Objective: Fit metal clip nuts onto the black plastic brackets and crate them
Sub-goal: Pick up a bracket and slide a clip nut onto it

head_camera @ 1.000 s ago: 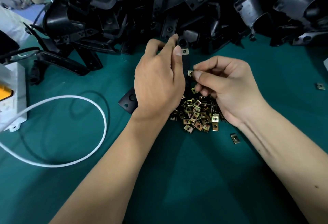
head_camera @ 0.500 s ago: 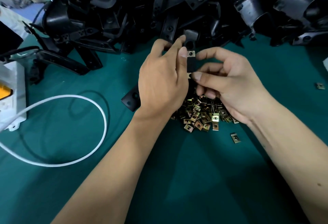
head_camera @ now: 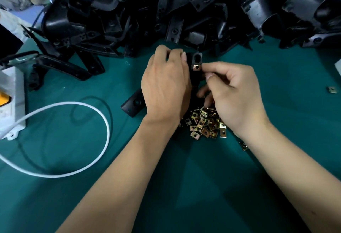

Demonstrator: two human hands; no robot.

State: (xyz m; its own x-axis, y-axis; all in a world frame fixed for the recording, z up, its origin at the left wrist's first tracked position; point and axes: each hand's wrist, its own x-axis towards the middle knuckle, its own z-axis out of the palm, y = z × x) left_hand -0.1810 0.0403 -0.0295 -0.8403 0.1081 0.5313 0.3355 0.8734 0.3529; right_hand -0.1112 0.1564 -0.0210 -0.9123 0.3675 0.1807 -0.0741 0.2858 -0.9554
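Head view showed us a matte teal cloth point(head_camera: 184, 186) spread over the bench, soft and faintly creased; on it our left hand point(head_camera: 165, 86) curled its fingers round a black plastic bracket point(head_camera: 197, 58), a smooth moulded strip with an oval hole near its upper end; its lower end point(head_camera: 133, 104), rounded and pierced by a small hole, stuck out to the left of the wrist. A small square metal clip nut point(head_camera: 196, 67), pale and shiny with a round centre hole, sat on the bracket just under the oval; our right hand point(head_camera: 234, 94) pinched at its right edge with thumb and forefinger, the other fingers folded under. Below both hands lay a heap of clip nuts point(head_camera: 205, 123), brassy, flat and sharp-cornered, touching one another; one stray nut point(head_camera: 244, 146) lay beside the right forearm, another point(head_camera: 332, 90) well apart near the right edge. Behind, a tangled pile of brackets point(head_camera: 184, 7) crossed the whole far side, glossy and angular, its front edge just beyond the fingertips. A white cable point(head_camera: 103, 122) looped at the left from a white box point(head_camera: 11, 103); the bare cloth nearest us, between and below the forearms, was the widest open room.
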